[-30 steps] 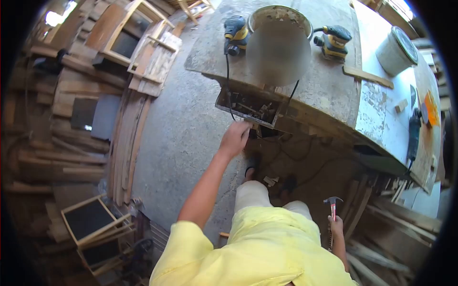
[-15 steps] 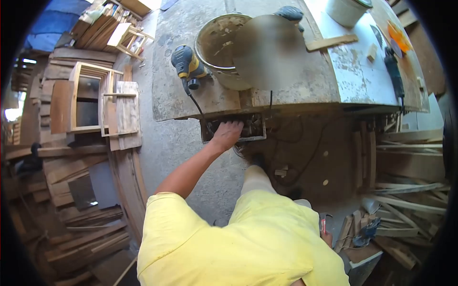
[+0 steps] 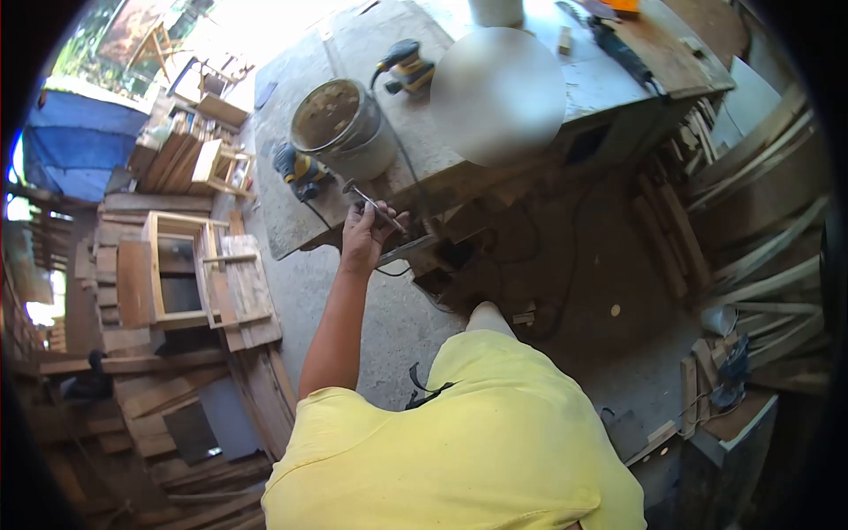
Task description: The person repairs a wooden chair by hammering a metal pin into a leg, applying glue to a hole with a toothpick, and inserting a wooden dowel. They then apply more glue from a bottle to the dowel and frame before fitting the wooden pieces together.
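My left hand (image 3: 364,237) is raised at the table's front edge, its fingers closed round a thin metal rod-like tool (image 3: 380,208) with a wider end pointing up and left. Its exact kind is too small to tell. Below and right of the hand is the pulled-out drawer (image 3: 408,251) under the table. Just beyond the hand stand a dirty bucket (image 3: 375,146) and a yellow-and-black sander (image 3: 300,171). My right hand does not show.
The worktable (image 3: 283,216) also bears a second sander (image 3: 405,66) and a dark power tool (image 3: 623,55). Wooden frames (image 3: 190,265) and stacked boards stand to the left. Wood strips (image 3: 768,265) lie at the right. A round blur covers part of the table.
My left hand has come up out of the drawer with the metal tool in it. The view has turned to the right, and my right hand has left the picture.
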Motion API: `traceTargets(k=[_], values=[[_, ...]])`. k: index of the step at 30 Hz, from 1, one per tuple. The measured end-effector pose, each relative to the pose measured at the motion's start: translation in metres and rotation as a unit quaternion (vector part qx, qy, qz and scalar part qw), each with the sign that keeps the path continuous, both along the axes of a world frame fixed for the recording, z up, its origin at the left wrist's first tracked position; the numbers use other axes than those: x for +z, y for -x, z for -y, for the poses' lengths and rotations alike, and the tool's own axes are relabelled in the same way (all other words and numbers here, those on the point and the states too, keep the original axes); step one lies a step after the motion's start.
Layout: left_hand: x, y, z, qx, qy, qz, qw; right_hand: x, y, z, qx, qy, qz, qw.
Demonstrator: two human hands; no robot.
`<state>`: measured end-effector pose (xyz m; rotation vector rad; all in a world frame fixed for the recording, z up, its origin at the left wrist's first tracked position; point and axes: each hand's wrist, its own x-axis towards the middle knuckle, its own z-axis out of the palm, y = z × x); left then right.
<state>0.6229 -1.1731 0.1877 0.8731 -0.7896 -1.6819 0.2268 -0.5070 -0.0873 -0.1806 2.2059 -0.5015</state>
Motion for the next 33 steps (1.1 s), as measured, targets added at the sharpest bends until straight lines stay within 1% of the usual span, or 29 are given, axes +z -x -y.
traceTargets(k=[1, 3, 5, 7, 9, 11, 12, 15, 16, 17, 18, 19, 21, 22, 24, 25, 27, 28, 30, 31, 32, 33], values=[[0.003, 0.021, -0.008, -0.012, 0.007, -0.002, 1.000, 0.007, 0.000, -0.012, -0.025, -0.008, 0.010, 1.000], [0.018, 0.076, -0.031, -0.006, -0.052, -0.138, 0.989, 0.010, -0.002, -0.041, -0.067, -0.013, 0.022, 0.997], [0.024, 0.128, -0.054, -0.050, -0.060, -0.161, 0.984, 0.010, -0.006, -0.076, -0.106, -0.016, 0.024, 0.994], [0.031, 0.184, -0.079, -0.150, -0.064, -0.236, 0.958, 0.005, -0.018, -0.115, -0.150, -0.021, 0.021, 0.988], [0.046, 0.238, -0.111, -0.202, -0.068, -0.241, 0.947, 0.003, -0.032, -0.152, -0.192, -0.029, 0.014, 0.981], [0.062, 0.291, -0.144, -0.262, -0.019, -0.229, 0.937, 0.000, -0.045, -0.185, -0.229, -0.035, 0.003, 0.973], [0.069, 0.317, -0.160, -0.273, -0.024, -0.211, 0.938, -0.003, -0.053, -0.199, -0.246, -0.037, -0.006, 0.968], [0.061, 0.385, -0.197, -0.361, -0.017, -0.192, 0.912, -0.021, -0.087, -0.237, -0.309, -0.034, -0.048, 0.949], [0.064, 0.409, -0.216, -0.387, -0.014, -0.189, 0.902, -0.015, -0.098, -0.238, -0.352, -0.026, -0.051, 0.934], [0.068, 0.435, -0.237, -0.419, -0.018, -0.182, 0.889, 0.001, -0.103, -0.231, -0.532, 0.016, 0.038, 0.846], [0.068, 0.462, -0.254, -0.446, -0.030, -0.162, 0.880, 0.029, -0.100, -0.218, -0.539, 0.041, 0.000, 0.841], [0.068, 0.493, -0.273, -0.470, -0.038, -0.144, 0.870, 0.037, -0.099, -0.215, -0.579, 0.078, -0.016, 0.811], [0.059, 0.548, -0.317, -0.515, -0.060, -0.136, 0.844, 0.033, -0.108, -0.219, -0.606, 0.111, -0.033, 0.787], [0.051, 0.576, -0.342, -0.549, -0.071, -0.132, 0.823, 0.025, -0.120, -0.222, -0.638, 0.104, -0.036, 0.762], [0.035, 0.632, -0.387, -0.583, -0.072, -0.113, 0.801, 0.006, -0.124, -0.230, -0.678, 0.065, 0.009, 0.732], [0.029, 0.659, -0.410, -0.600, -0.077, -0.111, 0.788, -0.002, -0.128, -0.234, -0.694, 0.063, 0.007, 0.717], [0.017, 0.719, -0.459, -0.645, -0.062, -0.059, 0.759, -0.031, -0.155, -0.235, -0.680, -0.020, 0.025, 0.733], [0.009, 0.751, -0.484, -0.663, -0.062, -0.056, 0.744, -0.039, -0.166, -0.232, -0.706, -0.038, 0.056, 0.705], [-0.006, 0.811, -0.542, -0.735, -0.021, -0.079, 0.673, -0.033, -0.183, -0.217, -0.746, -0.072, 0.113, 0.652], [-0.004, 0.837, -0.581, -0.744, -0.025, -0.080, 0.663, -0.024, -0.186, -0.216, -0.761, -0.086, 0.132, 0.630], [0.000, 0.857, -0.618, -0.744, 0.257, -0.035, 0.616, -0.009, -0.189, -0.215, -0.792, -0.031, 0.136, 0.594], [0.006, 0.874, -0.653, -0.681, 0.520, 0.007, 0.516, -0.003, -0.194, -0.206, -0.819, 0.026, 0.138, 0.556]])
